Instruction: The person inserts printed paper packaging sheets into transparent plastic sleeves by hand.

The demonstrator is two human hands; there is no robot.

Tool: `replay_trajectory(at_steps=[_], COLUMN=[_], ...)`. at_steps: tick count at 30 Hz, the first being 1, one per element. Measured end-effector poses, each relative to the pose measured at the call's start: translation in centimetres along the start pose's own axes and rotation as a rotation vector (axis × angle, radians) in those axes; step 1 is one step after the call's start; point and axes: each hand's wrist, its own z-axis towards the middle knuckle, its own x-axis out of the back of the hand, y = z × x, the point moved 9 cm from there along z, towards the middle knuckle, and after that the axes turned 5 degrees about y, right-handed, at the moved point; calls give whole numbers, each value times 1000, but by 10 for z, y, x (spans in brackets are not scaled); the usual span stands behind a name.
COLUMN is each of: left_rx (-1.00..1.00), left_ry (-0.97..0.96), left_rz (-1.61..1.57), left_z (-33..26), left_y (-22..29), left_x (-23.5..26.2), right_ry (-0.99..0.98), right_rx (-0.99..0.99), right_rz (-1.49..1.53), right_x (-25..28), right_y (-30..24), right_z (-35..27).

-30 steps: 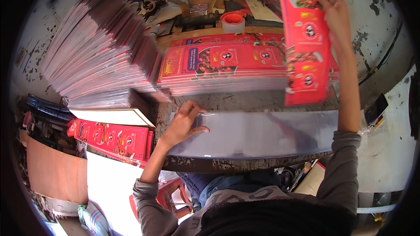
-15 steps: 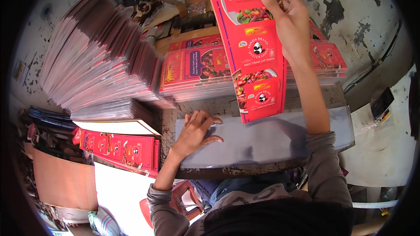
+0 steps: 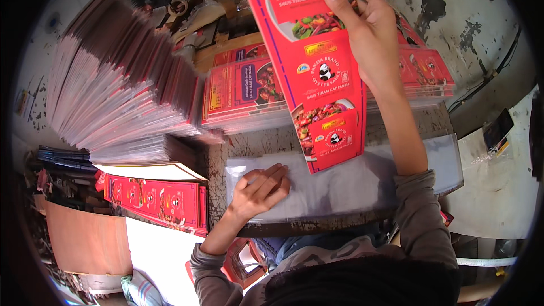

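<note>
My right hand [image 3: 374,34] is closed on the upper right edge of a long red printed card strip [image 3: 327,93] with food pictures and a panda emblem. The strip hangs at a tilt, its lower end over a pile of clear plastic sleeves [image 3: 374,178] lying flat on the worn table [image 3: 218,192]. My left hand [image 3: 260,192] rests at the left part of the sleeves, its fingers curled in and drawn together; whether they pinch a sleeve cannot be made out.
A tall, leaning stack of sleeved cards [image 3: 124,85] stands at the left rear. More sleeved red cards [image 3: 243,88] lie behind the sleeves. Loose red strips [image 3: 153,198] sit left of my left hand. A peeling wall [image 3: 464,17] rises at the far right, and a red stool [image 3: 243,263] stands below.
The red strip and my right hand have shifted left and slightly down. My left hand has moved down and its spread thumb and fingers have closed together.
</note>
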Motion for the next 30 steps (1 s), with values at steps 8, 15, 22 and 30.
replay_trajectory(at_steps=[8,15,22,30], left_rx=[-35,-5,63,-90], left_ry=[33,83,139,240], left_rz=[19,-8,36,192], left_z=[-7,-4,-7,-17], left_y=[2,0,-2,-13], left_x=[-1,4,12,30], right_ry=[-11,-174,-428,-933], right_rx=[48,199,152,-64], right_rz=[113,-196,-291,-791], right_x=[-18,-34,18,100], right_y=[-41,-15,-28,-16], right_z=[6,-32,-62,-101])
